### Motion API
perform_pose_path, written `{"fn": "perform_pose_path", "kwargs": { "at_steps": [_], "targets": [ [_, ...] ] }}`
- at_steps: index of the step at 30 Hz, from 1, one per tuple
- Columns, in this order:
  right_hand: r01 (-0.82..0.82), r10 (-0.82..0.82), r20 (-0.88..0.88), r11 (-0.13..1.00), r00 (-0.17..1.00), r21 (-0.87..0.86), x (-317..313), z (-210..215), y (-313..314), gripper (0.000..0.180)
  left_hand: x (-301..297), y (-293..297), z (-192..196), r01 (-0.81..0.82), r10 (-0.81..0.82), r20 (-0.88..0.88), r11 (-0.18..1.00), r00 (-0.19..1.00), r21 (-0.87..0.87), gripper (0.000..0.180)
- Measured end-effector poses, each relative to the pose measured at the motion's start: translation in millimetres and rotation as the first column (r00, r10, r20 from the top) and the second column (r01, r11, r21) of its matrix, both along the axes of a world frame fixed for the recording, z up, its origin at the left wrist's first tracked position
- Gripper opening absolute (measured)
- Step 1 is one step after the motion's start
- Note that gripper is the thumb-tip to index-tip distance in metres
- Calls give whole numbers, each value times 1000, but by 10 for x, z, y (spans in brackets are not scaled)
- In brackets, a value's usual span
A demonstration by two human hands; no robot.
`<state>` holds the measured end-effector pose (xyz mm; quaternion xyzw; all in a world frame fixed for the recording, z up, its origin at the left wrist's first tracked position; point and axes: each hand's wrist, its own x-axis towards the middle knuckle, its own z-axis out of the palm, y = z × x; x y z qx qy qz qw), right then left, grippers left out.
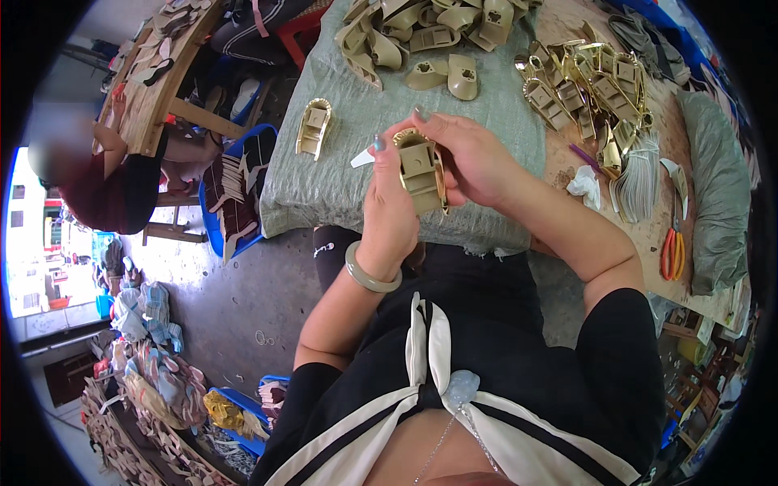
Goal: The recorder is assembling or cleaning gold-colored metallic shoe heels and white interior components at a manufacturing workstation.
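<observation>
Clock is centring on the held part. L hand (389, 206) and R hand (478, 158) are holding narrow, both gripping 1 tan part w/ a gold edge (417, 166), so it's sitting b/w them over the green sheet (292, 182). A small white tab (363, 158) is poking out at 9 o'clock, by the L thumb; can't tell if it's joining the part.

Going by looks, the job is sitting part-way. A big heap of gold-edged parts (583, 89) is lying at 2 o'clock, prob. w/ the gold bit done. 1 lone gold-edged part (313, 130) is resting at 10 o'clock; can't tell if it's needing more. The held part is wearing its gold too, so it's prob. getting near done.

A pile of plain tan parts (429, 36) is waiting at 12 o'clock, w/ 2 loose plain parts (463, 78) lying just below. They're showing no gold, so prob. that's the work left. White strips (639, 182) are lying at 3 o'clock, orange-handled scissors (673, 253) nearer 4.
</observation>
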<state>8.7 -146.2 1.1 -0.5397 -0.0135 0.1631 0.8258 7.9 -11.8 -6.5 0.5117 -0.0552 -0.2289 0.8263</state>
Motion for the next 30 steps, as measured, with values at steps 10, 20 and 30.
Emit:
{"fn": "perform_pose_path", "kwargs": {
  "at_steps": [10,20,30],
  "targets": [
    [-73,71,80,997,994,33,-18,-29,29,35,-56,-18,-71,-106,111,64,992,992,-73,57],
    [-87,86,32,996,996,21,80,-72,-26,30,-13,-84,-91,-288,287,-23,954,958,-88,53],
    [343,-31,613,851,789,-398,72,-355,157,36,47,87,-306,-260,250,-110,963,962,-78,52]
  ]
}}
